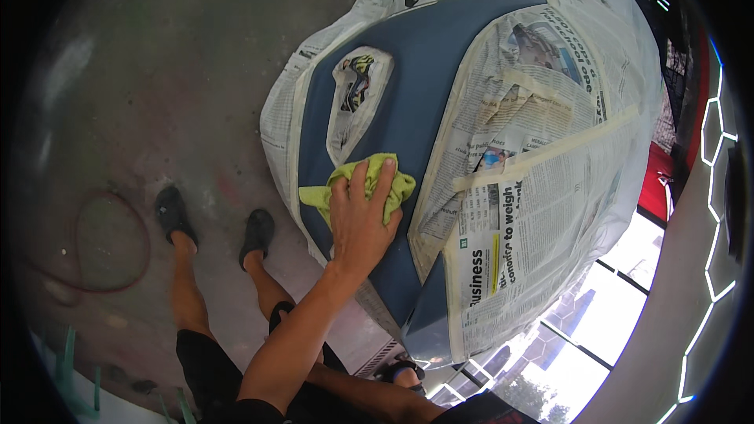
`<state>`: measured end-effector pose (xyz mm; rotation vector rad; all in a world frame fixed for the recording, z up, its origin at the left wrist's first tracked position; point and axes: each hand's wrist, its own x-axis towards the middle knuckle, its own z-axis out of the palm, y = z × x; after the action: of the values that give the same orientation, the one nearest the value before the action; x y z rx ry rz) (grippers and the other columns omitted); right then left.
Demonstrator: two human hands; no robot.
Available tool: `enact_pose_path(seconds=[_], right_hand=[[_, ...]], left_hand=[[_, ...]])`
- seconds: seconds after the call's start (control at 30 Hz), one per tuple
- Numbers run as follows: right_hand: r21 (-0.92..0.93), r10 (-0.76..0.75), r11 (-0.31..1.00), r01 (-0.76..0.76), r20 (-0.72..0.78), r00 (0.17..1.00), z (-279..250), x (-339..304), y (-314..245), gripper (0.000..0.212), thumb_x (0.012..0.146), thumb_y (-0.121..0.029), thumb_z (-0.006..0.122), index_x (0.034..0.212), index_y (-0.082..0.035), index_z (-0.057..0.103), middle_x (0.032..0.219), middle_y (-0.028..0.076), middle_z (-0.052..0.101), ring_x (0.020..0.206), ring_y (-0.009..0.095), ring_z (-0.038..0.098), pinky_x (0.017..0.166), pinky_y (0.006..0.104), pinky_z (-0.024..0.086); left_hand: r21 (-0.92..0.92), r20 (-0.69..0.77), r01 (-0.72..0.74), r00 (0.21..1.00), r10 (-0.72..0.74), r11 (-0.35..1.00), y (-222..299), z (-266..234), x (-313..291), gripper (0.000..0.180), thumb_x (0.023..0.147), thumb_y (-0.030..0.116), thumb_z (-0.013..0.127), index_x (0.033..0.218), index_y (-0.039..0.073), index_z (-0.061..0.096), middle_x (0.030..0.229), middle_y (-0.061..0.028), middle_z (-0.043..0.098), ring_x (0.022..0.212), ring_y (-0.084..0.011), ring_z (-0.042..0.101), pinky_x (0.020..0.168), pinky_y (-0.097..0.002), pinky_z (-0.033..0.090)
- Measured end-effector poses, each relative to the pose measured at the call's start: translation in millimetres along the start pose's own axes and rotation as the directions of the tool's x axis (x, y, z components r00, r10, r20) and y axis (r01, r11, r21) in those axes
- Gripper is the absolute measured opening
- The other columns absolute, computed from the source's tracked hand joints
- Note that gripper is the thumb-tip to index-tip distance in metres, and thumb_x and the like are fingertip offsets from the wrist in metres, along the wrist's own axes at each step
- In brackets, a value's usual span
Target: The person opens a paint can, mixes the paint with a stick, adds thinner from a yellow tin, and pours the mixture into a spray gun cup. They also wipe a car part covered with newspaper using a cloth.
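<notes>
My left hand (363, 224) presses a crumpled yellow-green cloth (317, 198) onto a matte blue-grey car body panel (428, 98). Its fingers are bent over the cloth, just below a long opening (358, 94) that is masked with paper and edged with tape. Newspaper (542, 188), held by pale masking tape (561, 145), covers the area right of the bare panel and runs round its outer edge. My right forearm (377, 396) crosses low behind the left one. The right hand (276, 330) is mostly hidden near my knee, so its fingers cannot be made out.
My feet in dark shoes (174, 212) stand on the stained grey floor (196, 71) left of the panel. A thin reddish hose (148, 247) loops there. Green uprights (69, 361) rise at the lower left. A foot (406, 377) shows below the panel; whose is unclear.
</notes>
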<state>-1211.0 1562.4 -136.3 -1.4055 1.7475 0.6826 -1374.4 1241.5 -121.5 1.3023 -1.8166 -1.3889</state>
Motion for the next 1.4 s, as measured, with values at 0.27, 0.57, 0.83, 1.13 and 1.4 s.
enact_pose_path(seconds=[0.27, 0.57, 0.83, 1.13, 1.4], right_hand=[[0.347, 0.123, 0.911, -0.221, 0.282, 0.952, -131.9, 62.1, 27.5, 0.093, 0.098, -0.062, 0.066, 0.167, -0.008, 0.035, 0.163, 0.027, 0.038, 0.139, 0.051, 0.049, 0.111, 0.0633, 0.046], [0.620, 0.231, 0.719, -0.314, 0.213, 0.949, -184.1, 120.5, 18.7, 0.084, 0.097, -0.057, 0.072, 0.161, -0.009, 0.045, 0.155, 0.023, 0.053, 0.139, 0.045, 0.056, 0.111, 0.0592, 0.048], [0.816, 0.223, 0.567, -0.111, -0.021, 0.975, -270.2, 112.3, -9.0, 0.075, 0.096, -0.050, 0.077, 0.155, -0.008, 0.056, 0.153, 0.019, 0.061, 0.142, 0.040, 0.057, 0.115, 0.0546, 0.046], [0.711, 0.097, 0.694, -0.113, 0.063, 0.993, -355.8, 160.2, -30.1, 0.068, 0.100, -0.047, 0.074, 0.154, -0.007, 0.059, 0.156, 0.018, 0.061, 0.151, 0.036, 0.051, 0.124, 0.0511, 0.037], [0.917, 0.299, 0.395, 0.055, -0.185, 0.936, -449.0, 217.0, 13.3, 0.067, 0.108, -0.044, 0.065, 0.160, -0.004, 0.051, 0.157, 0.023, 0.057, 0.149, 0.037, 0.050, 0.120, 0.0490, 0.041]], left_hand=[[0.126, -0.085, -0.047, 0.995, 0.058, 0.991, 35.9, -1.7, 159.8, 0.059, 0.102, 0.026, 0.066, 0.159, 0.015, 0.058, 0.157, -0.0240, 0.054, 0.133, -0.0489, 0.052, 0.114, -0.0573, 0.045], [-0.031, 0.038, -0.105, 0.994, 0.106, 0.994, 50.5, -7.6, 178.0, 0.069, 0.105, 0.033, 0.065, 0.166, 0.006, 0.046, 0.166, -0.0299, 0.045, 0.149, -0.0564, 0.042, 0.129, -0.0587, 0.031], [-0.148, 0.250, 0.253, 0.945, -0.211, 0.956, 58.1, -11.4, 263.2, 0.068, 0.111, 0.038, 0.057, 0.168, 0.004, 0.041, 0.168, -0.0332, 0.040, 0.153, -0.0589, 0.036, 0.132, -0.0614, 0.024], [-0.055, 0.450, 0.490, 0.790, -0.417, 0.870, 25.3, 4.0, 343.1, 0.073, 0.113, 0.051, 0.045, 0.168, 0.004, 0.041, 0.172, -0.0345, 0.035, 0.159, -0.0521, 0.034, 0.133, -0.0549, 0.024], [-0.176, 0.549, 0.379, 0.804, -0.229, 0.909, 131.2, 13.8, 433.8, 0.075, 0.114, 0.056, 0.038, 0.170, 0.006, 0.038, 0.176, -0.0279, 0.033, 0.163, -0.0534, 0.026, 0.136, -0.0533, 0.018]])
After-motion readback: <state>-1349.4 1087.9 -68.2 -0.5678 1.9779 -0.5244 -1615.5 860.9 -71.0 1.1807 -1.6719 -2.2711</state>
